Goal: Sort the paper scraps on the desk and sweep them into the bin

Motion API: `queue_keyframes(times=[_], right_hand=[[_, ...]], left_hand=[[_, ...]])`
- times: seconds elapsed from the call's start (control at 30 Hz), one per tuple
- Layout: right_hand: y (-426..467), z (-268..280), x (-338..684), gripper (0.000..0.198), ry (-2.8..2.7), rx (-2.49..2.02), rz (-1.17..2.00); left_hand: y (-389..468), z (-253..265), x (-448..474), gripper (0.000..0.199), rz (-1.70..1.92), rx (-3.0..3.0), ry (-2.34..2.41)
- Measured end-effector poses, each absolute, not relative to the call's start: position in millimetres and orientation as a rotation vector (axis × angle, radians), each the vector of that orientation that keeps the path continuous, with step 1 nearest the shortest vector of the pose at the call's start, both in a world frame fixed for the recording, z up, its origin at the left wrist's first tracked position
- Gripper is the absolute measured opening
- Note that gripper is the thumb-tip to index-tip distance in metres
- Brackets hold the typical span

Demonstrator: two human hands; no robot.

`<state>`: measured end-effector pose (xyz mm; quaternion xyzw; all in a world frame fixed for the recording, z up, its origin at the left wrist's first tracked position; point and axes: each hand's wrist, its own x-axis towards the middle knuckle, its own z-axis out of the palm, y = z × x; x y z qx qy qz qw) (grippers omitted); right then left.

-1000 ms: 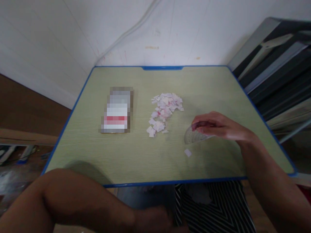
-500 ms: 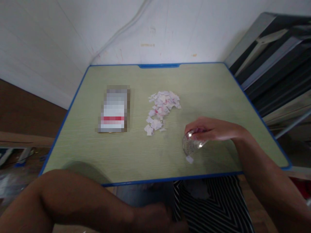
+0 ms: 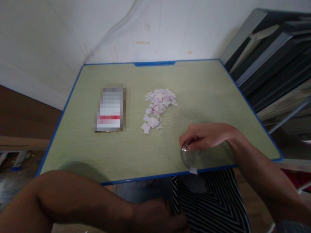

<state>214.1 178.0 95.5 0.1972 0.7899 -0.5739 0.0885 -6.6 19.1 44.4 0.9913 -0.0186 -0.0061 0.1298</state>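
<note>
My right hand [image 3: 205,136] is closed around a clear, shiny, round-edged piece [image 3: 190,157] that looks like a glass or cup. It is held tilted, low over the table's front edge. A white paper scrap [image 3: 193,170] lies against its lower rim and overhangs the blue edging. Below the tabletop, my left hand [image 3: 159,215] is in shadow with its fingers curled, beside a black-and-white striped cloth or bag [image 3: 218,200]. Whatever those fingers grip is hidden. A loose pile of torn paper scraps [image 3: 159,102], some with pink marks, spreads across the table's middle.
On the left of the green, blue-edged table [image 3: 111,158] lies a flat rectangular item [image 3: 110,108], its surface blurred out, with a red band. A white wall with a cable [image 3: 116,27] rises behind. Dark folded frames [image 3: 269,48] lean at the right.
My right hand has moved toward me with the clear piece, and the paper scrap has slid from the tabletop onto the front edge. My left hand stays about where it was.
</note>
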Motion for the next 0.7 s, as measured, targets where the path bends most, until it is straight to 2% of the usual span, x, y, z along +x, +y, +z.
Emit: queue_keyframes(times=[0.4,0.53,0.6,0.7], right_hand=[[174,101,209,0.012,2.333,0.501,-1.636],[173,102,211,0.012,2.27,0.442,-1.726],[176,101,215,0.012,2.292,0.545,-1.853],[185,96,223,0.013,2.475,1.042,-1.972]], left_hand=[[14,34,-8,0.035,-0.004,2.837,-0.047],[17,38,-7,0.032,0.029,2.85,-0.037],[18,41,-6,0.031,0.025,2.857,-0.035],[18,42,-6,0.032,-0.051,2.816,-0.072]])
